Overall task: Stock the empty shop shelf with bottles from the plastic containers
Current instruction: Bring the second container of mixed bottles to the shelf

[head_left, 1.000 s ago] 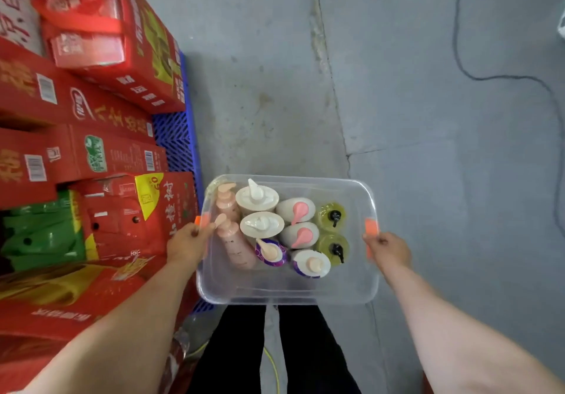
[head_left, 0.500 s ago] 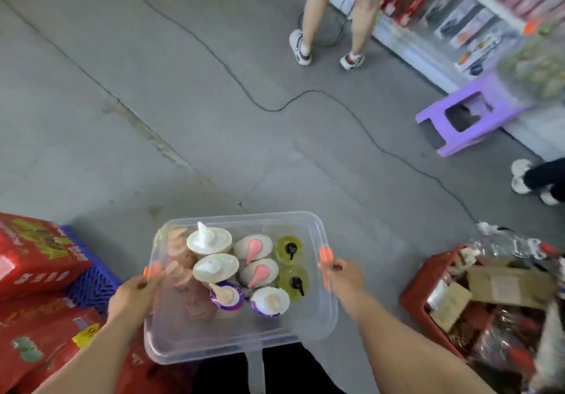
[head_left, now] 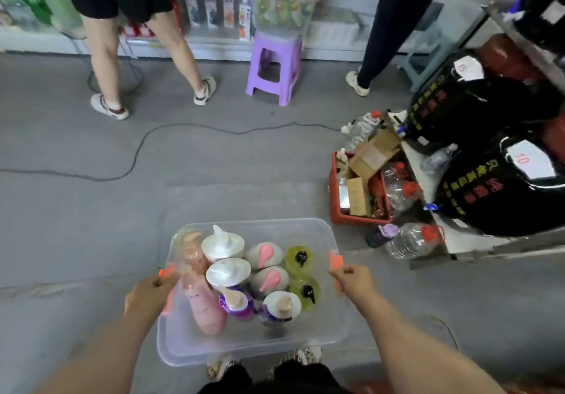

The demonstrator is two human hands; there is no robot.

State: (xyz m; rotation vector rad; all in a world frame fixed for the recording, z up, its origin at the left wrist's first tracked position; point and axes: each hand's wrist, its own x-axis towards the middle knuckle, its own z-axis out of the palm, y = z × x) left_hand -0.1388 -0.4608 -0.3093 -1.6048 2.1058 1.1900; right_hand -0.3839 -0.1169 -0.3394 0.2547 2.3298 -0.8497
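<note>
Clear rectangular plastic container (head_left: 305, 337) of upright pump bottles (head_left: 227, 273), held above grey concrete floor (head_left: 91, 225). Left hand (head_left: 149, 297) and right hand (head_left: 354, 280) each curl fingers around an orange side handle. Purple plastic stool (head_left: 273, 66) well ahead.

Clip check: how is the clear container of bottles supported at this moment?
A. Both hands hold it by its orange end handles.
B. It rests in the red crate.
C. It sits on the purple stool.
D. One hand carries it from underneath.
A: the left hand and right hand each grip an orange handle at opposite ends of the clear container.
</note>
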